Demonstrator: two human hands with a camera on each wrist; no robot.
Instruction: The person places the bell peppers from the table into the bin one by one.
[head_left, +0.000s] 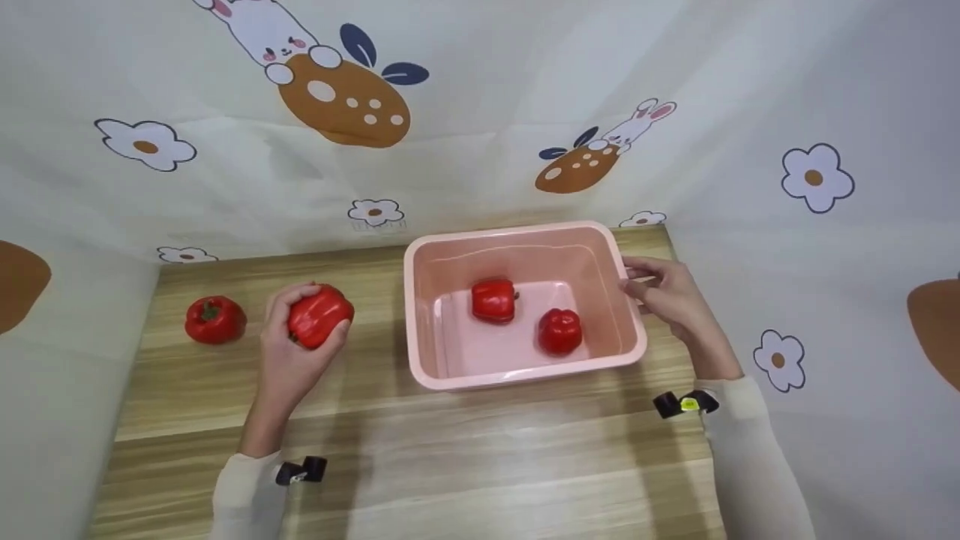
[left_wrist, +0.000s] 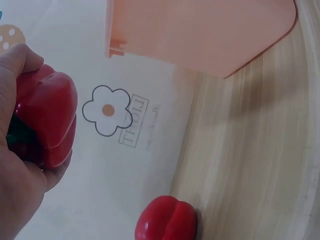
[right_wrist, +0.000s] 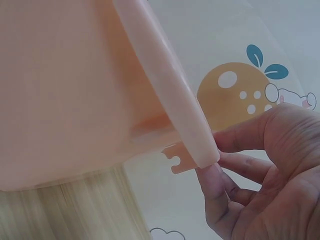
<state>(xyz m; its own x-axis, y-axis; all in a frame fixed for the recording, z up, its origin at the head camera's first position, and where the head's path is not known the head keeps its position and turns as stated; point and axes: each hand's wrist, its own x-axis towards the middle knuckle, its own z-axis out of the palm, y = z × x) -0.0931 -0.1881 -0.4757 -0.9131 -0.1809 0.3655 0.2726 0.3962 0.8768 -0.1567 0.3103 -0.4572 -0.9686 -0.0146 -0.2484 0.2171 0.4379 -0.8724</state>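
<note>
My left hand (head_left: 296, 352) grips a red bell pepper (head_left: 321, 316), with fingers and thumb curled round its sides. In the left wrist view this held pepper (left_wrist: 49, 112) shows part of its green stem by the palm. Another red bell pepper (head_left: 215, 319) stands on the table to the left, stem up. Two more lie inside the pink plastic basin: one pepper (head_left: 493, 301) on its side, the other pepper (head_left: 559, 331) nearer the front right. The basin's right rim (right_wrist: 172, 95) is pinched between the thumb and fingers of my right hand (head_left: 667, 292).
The wood-grain table (head_left: 480, 450) is bounded by a printed cloth (head_left: 465, 165) at the back and sides. The basin (head_left: 525, 377) stands right of centre, near the back edge. Dark wrist cameras (head_left: 301, 471) sit on both sleeves.
</note>
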